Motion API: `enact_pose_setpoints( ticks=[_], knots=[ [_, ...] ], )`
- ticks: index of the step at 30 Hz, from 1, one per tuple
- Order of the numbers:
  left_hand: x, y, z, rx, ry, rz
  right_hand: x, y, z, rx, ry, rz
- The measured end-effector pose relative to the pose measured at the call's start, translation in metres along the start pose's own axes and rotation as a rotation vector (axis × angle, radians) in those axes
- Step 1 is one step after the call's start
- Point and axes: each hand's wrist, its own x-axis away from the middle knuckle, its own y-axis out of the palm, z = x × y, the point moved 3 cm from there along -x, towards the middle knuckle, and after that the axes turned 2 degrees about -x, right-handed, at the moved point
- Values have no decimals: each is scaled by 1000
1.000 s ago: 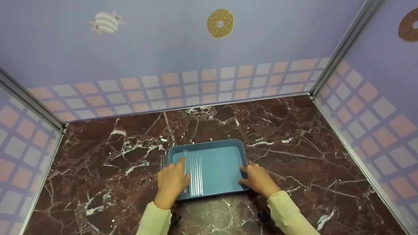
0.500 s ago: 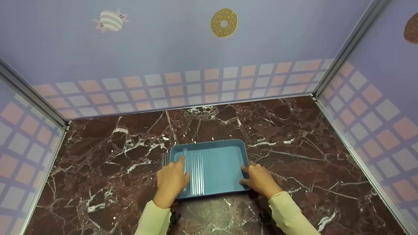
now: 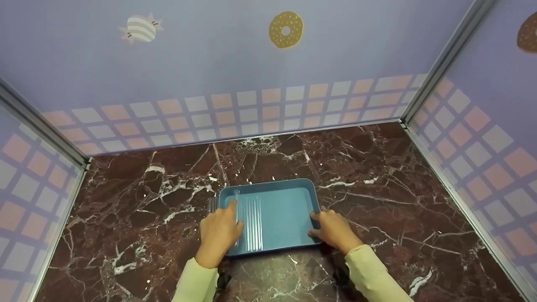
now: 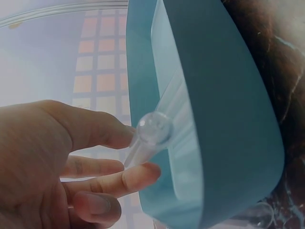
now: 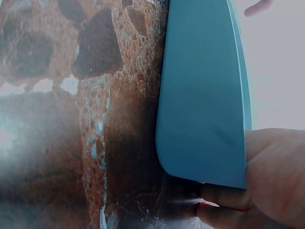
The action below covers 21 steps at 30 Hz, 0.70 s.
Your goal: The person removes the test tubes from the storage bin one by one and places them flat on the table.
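Though rimmed, tray [image 3: 287, 218] (marble [image 3: 386, 209] all round)

Blue rectangular tray [image 3: 287, 218] on dark red marbled tabletop [image 3: 398, 180]. Row of clear tubes [image 3: 254, 224] lying side by side inside, left part. Left hand [image 3: 220, 230] over that end, at a single tube [image 3: 237, 197]. Right hand [image 3: 333, 228] grips tray's right side. Behind: lilac panel [image 3: 209, 46], doughnut print [image 3: 285, 40].

Smooth matt plastic tray [image 3: 287, 218], glossy clear plastic tubes [image 3: 253, 224], polished marble-look surface [image 3: 398, 188]
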Motion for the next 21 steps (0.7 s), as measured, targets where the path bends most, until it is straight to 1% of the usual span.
enact_pose_setpoints(
  ticks=[5, 10, 18, 21],
  knots=[
    [1, -2, -1, 7, -8, 1, -1, -1, 0, 0, 3, -7],
    [2, -1, -2, 12, -18, -21, 0, -1, 1, 5, 10, -21],
    [2, 0, -3, 6, -14, -2, 0, -1, 1, 1, 13, -18],
    [1, 1, -4, 7, -24, -18, -1, -1, 1, 6, 12, -16]
  ],
)
